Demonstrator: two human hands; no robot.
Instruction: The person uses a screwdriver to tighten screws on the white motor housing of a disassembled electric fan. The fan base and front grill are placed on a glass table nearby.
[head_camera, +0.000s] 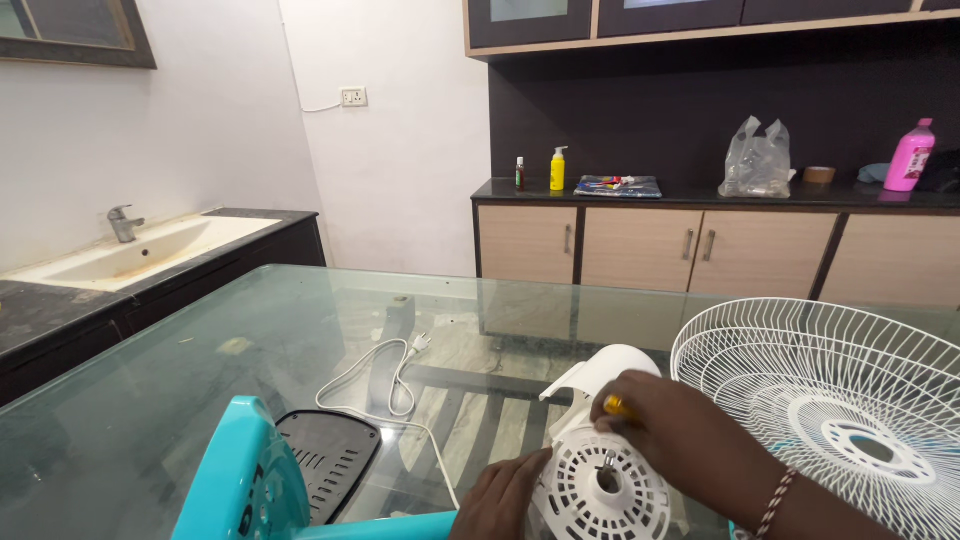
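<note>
Right now the glass table fills most of what I see, with a dark counter and wooden cupboards along the far wall and a white sink off to my left. On the table to my right lies a round white wire fan guard, flat, just beside my right wrist. At the near left edge a turquoise plastic part rises, and beside it lies a black vented cover. A white power cord loops across the glass between that cover and my work.

On the counter, well apart from me, stand a crumpled clear plastic bag, a pink bottle at the far right, a flat dark packet, a yellow bottle and a small dark bottle just left of it, plus a roll of brown tape.

The white fan motor housing sits at the near edge of the table, between my hands. Its round slotted face and short shaft tilt up towards me, and its long axis runs away from me towards the curved rear shell. My right hand is curled closed over its top, fingers gripping a small yellow-handled tool against the housing. My left hand rests on the housing's left rim, fingertips touching it; how far those fingers curl I cannot tell.
</note>
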